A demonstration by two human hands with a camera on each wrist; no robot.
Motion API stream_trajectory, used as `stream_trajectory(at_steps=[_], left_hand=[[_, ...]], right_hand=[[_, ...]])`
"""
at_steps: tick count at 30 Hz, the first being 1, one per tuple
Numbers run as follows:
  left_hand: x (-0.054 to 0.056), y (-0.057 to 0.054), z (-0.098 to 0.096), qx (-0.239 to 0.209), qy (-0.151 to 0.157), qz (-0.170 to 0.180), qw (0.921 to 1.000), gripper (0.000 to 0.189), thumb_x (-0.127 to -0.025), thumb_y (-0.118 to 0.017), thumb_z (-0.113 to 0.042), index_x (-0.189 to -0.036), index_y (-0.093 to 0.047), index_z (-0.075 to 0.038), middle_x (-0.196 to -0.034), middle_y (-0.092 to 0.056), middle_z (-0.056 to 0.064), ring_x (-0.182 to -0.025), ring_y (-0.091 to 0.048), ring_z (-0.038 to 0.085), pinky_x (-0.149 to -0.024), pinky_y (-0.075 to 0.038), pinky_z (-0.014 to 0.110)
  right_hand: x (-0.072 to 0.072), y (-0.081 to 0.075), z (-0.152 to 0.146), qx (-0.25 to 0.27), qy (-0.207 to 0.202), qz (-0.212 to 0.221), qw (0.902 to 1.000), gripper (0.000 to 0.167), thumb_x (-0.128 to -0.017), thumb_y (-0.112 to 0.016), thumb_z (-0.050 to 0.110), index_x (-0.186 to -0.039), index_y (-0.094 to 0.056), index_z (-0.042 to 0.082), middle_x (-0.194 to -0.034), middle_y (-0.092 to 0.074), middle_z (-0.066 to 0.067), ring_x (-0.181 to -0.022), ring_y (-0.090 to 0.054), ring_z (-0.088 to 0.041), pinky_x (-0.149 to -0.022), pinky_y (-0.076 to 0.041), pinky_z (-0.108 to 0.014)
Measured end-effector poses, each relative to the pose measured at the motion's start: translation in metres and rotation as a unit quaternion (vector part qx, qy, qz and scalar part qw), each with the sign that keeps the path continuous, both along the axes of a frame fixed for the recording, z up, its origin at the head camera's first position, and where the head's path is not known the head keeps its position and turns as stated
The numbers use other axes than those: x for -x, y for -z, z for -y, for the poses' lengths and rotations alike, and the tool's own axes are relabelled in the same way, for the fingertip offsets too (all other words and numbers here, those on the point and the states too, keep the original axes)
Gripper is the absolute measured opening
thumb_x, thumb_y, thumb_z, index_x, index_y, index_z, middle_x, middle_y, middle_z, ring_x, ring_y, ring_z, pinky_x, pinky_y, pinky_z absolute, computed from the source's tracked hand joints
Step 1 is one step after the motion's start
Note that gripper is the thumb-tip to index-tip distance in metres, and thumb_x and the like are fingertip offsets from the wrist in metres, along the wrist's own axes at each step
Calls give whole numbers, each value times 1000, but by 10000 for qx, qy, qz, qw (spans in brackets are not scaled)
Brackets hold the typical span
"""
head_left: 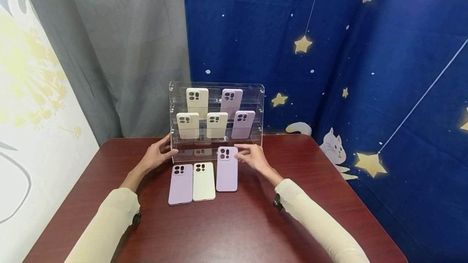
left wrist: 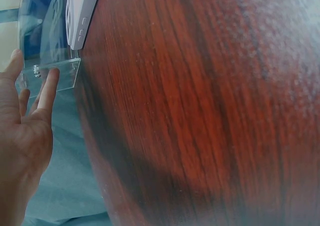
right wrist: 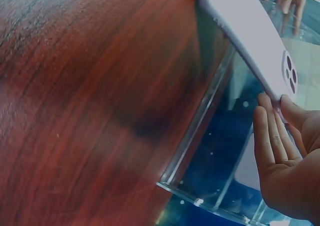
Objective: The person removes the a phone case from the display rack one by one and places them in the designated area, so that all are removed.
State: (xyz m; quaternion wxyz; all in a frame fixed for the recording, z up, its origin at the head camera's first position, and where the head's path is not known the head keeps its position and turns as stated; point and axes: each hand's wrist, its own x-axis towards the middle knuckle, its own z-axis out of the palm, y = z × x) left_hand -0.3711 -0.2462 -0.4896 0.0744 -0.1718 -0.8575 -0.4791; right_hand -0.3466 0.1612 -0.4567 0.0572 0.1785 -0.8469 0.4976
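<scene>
Five phone cases (head_left: 189, 126) already stand in the clear display rack (head_left: 215, 87), two others (head_left: 204, 186) on the table (head_left: 226, 230) remain outside, the right hand (head_left: 253, 157) pinches a lavender phone case (head_left: 226, 175) beside them, and the left hand (head_left: 153, 157) touches the rack's side with outstretched fingers

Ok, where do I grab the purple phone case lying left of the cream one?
Try pinching the purple phone case by its long left edge, from the left. That side looks free, while the cream case crowds its other edge. It lies flat, so maybe tip it up.
</scene>
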Motion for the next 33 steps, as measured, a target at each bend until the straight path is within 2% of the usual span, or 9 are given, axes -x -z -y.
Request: stream_trajectory(at_steps=[5,8,9,12,17,21,24,29,33], left_hand=[[-5,-6,-2,-132,86,19,9999,88,-96,-77,-16,-165,-23,-7,-162,-37,26,-133,-55,47,-94,-54,25],[-5,-6,-2,-197,90,25,9998,88,-96,-78,-15,-165,-24,-7,-161,-38,25,-133,-56,47,-95,-55,28],[-2,-1,-1,-180,83,-4,9998,89,-96,-78,-16,-166,-24,-9,-162,-37,24,-133,-56,46,-95,-55,28],[-1,-2,-2,-152,106,-12,9998,89,-96,-78,-15,-166,-23,-7,-163,-35,26,-134,-54,48,-97,-55,32],[-12,-16,-6,-269,212,42,9994,86,-95,-77,-7,-163,-24,1,-161,-33,31,-133,-52,53,-94,-55,28],[-22,-28,-9,-280,240,92,9993,85,-95,-76,-4,-162,-25,4,-161,-33,32,-132,-52,54,-94,-55,30],[-19,-24,-8,-285,233,71,9993,86,-95,-76,-5,-162,-24,3,-161,-32,32,-132,-52,54,-95,-55,35],[-5,-6,-3,-203,106,52,9997,89,-96,-77,-10,-165,-22,-6,-164,-32,26,-134,-53,49,-98,-55,40],[1,1,-1,-127,5,93,9999,90,-95,-78,-16,-166,-23,-11,-165,-33,22,-135,-55,45,-100,-54,43]], right_hand=[[4,9,4,131,-17,158,9998,42,-88,-81,-1,-128,-72,-3,-88,-78,-19,-78,-75,-47,-72,-61,-56],[6,16,6,210,-111,117,9996,40,-88,-79,-6,-126,-70,-9,-87,-77,-20,-74,-76,-43,-68,-63,-50],[7,18,6,224,-117,107,9996,39,-88,-79,-7,-125,-71,-9,-86,-78,-20,-73,-76,-41,-66,-63,-47],[9,22,8,175,-38,132,9998,37,-87,-80,-6,-123,-73,-7,-86,-78,-18,-70,-77,-32,-65,-64,-43],[11,29,10,-11,251,249,9994,34,-86,-84,2,-119,-78,0,-85,-78,-18,-71,-78,-32,-64,-64,-44],[12,34,11,-60,306,253,9992,34,-85,-85,3,-118,-77,-1,-82,-78,-17,-68,-77,-34,-60,-63,-40],[12,38,12,-85,340,252,9991,35,-85,-85,3,-118,-77,-3,-81,-78,-16,-66,-77,-33,-58,-63,-38],[11,42,15,-279,467,229,9983,35,-85,-86,5,-118,-77,-1,-80,-78,-14,-62,-76,-29,-55,-62,-39],[11,44,17,-403,484,242,9977,35,-85,-87,7,-118,-78,0,-78,-78,-11,-58,-74,-23,-48,-58,-31]])
